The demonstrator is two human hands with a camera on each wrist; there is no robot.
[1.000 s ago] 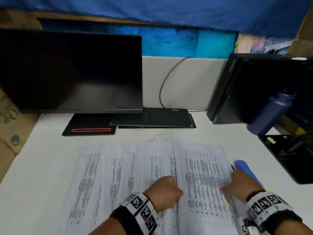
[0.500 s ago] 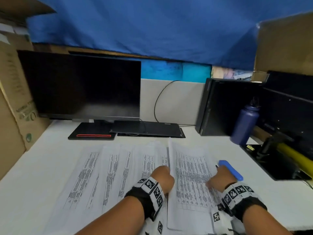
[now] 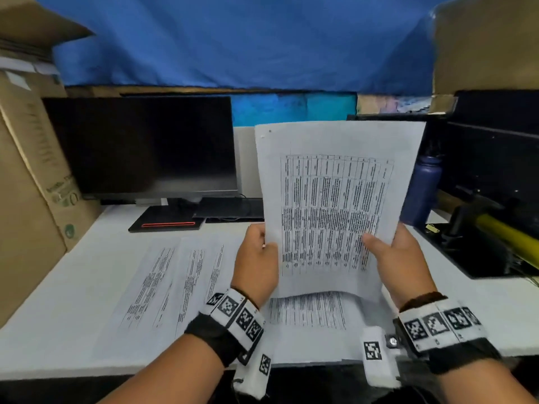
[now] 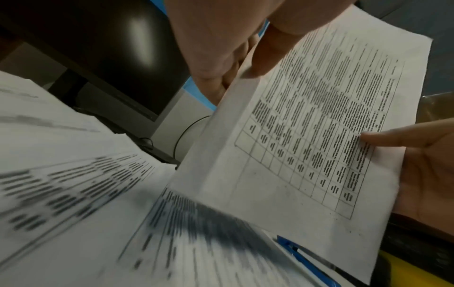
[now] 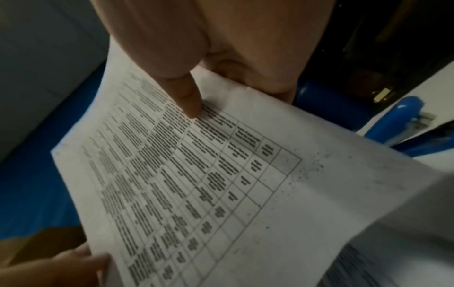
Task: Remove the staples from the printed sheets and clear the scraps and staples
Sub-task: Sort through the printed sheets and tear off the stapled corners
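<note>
- A printed sheet with a dense table was held upright above the near edge of the white desk, in front of the dark monitor and the blue bottle.
- The left hand pinched the lower left edge of the sheet, with the thumb on the printed face and the fingers curled behind it.
- The right hand gripped the lower right edge in the same way; its thumb was pressed flat on the table rows.
- Two small marks were seen at the top left corner of the sheet, perhaps staple holes; whether a staple remained there could not be told.
- More printed sheets lay fanned on the desk to the left, and another sheet lay directly under the raised one.
- A blue tool, probably the staple remover, was seen at the right of the sheets on the desk, partly covered by the raised sheet.
- No loose staples or scraps could be made out; they would be too small to see.
- The paper was judged to be very light, thin and limp, so it would bend or slip if taken at one point only.
- A hold at two opposite edges, low on the page, was judged suitable; near the stapled corner the paper could tear easily, so it should be supported close to the holes.
</note>
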